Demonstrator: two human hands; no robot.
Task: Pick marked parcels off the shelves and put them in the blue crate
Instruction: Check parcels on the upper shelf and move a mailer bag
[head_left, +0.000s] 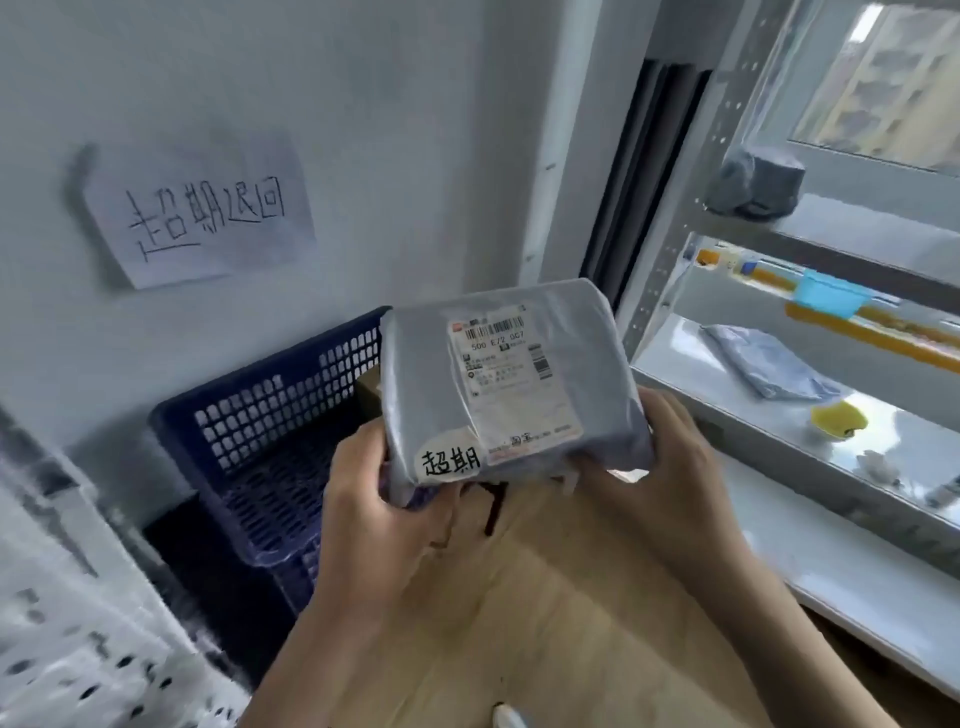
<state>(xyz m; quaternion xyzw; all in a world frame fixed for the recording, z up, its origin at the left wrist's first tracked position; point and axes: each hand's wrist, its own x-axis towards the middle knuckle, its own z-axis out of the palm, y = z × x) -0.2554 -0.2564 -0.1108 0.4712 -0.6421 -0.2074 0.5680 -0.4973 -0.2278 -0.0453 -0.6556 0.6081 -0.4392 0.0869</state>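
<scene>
I had my left hand (384, 499) and right hand (670, 462) both gripping the marked grey parcel (511, 379) mid-frame, over the blue crate (270, 415) at lower left, so lowering it in looked next.

Not much to go on body-wise here: just two bare hands, left hand (384, 499) and right hand (670, 467), plus bare forearms running down to the bottom edge. No sleeves, gloves, watch or rings showing anywhere. Short, plain nails on the visible fingers.
</scene>
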